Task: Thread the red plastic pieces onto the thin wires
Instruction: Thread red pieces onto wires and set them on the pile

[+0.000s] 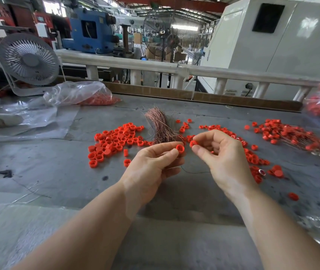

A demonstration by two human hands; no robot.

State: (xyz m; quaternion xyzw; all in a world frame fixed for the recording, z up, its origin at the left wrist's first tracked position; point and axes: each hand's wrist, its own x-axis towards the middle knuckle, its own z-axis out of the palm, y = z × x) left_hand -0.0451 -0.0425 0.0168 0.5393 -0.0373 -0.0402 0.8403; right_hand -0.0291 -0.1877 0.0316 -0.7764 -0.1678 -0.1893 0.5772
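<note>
Left hand: I see thumb and forefinger pinching one red cap
Right hand: fingertips pinch a second red ring, just beside the first; a thin dark wire trails below
Done: wired caps heaped far right of the fingers
Left: loose caps left of the fingers, copper wire bundle just beyond; I judge much remains
Surface: grey worktable, plastic bags
Room: factory hall, desk fan

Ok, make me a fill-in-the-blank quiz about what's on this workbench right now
1. Each of the hands, left and right, pinches one ____ plastic ring.
2. The bundle of thin copper-coloured wires lies ____ the two hands.
3. The white desk fan stands at the table's far ____ corner.

Missing words: red; beyond; left
</note>
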